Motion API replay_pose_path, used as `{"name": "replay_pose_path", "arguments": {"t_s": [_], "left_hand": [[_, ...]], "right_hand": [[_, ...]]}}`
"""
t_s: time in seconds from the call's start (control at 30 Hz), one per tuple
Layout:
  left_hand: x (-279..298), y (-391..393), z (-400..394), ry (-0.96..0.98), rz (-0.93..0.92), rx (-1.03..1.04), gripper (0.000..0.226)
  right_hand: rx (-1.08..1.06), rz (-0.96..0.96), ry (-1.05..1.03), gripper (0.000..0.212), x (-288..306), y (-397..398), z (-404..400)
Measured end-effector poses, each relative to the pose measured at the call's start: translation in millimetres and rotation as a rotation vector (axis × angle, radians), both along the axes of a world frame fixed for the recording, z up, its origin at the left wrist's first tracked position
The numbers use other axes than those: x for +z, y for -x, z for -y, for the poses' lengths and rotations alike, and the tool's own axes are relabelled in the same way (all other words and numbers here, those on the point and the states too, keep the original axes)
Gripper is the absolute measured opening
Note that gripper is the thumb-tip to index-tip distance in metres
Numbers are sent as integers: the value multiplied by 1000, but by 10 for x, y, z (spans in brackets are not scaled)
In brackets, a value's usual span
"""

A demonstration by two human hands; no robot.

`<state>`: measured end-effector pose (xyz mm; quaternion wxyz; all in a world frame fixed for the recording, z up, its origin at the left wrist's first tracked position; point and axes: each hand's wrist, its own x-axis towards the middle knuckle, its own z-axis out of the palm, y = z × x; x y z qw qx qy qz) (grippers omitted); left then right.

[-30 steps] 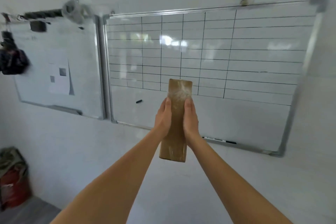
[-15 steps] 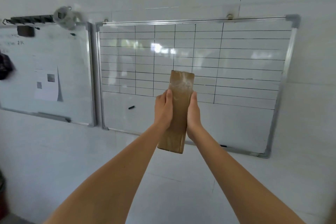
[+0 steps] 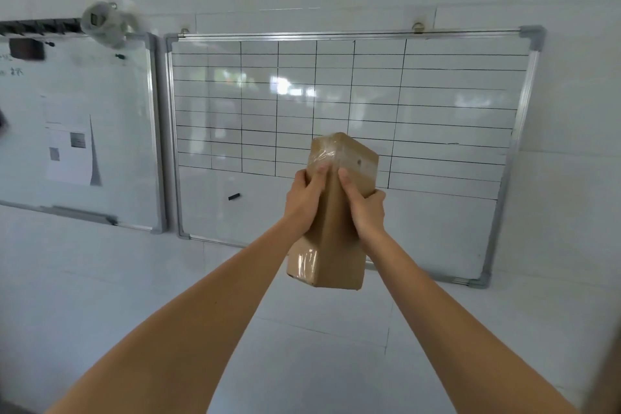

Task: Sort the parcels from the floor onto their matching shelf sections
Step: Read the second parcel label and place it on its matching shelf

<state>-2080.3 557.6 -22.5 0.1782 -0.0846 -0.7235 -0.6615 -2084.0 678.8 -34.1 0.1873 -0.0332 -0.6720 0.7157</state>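
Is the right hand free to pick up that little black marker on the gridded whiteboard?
Probably not yet. The right hand and left hand both grip the brown parcel. The black marker sits beyond, lower left on the whiteboard.

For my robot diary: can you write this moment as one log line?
step: carrying | object: tall brown taped cardboard parcel, upright | left hand: grips | right hand: grips | shelf: unseen

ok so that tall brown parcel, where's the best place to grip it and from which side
Probably the upper half of the parcel, from its two opposite long sides. It stands upright, tall and narrow, and its tape wrap looks slick, so a squeeze across the narrow width seems surest. The left hand and right hand hold it that way, thumbs on the near face.
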Motion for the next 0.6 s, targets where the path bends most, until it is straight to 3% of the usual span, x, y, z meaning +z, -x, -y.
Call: {"name": "replay_pose_path", "arguments": {"t_s": [0.07, 0.13, 0.27, 0.43, 0.6], "left_hand": [[18, -60, -89, 58, -3, -25, 93], [9, -86, -144, 84, -25, 1, 105], [30, -73, -71, -108, -3, -54, 92], [57, -64, -32, -261, -2, -187, 73], [9, -34, -61, -266, -18, -210, 53]], "right_hand": [[-46, 23, -8, 82, 21, -21, -19], [-68, 43, -33, 75, 20, -30, -51], [-38, -55, -78, 62, 0, -79, -220], [303, -23, 57, 59, 40, -151, -403], [220, -28, 84, 57, 48, -143, -376]]}}
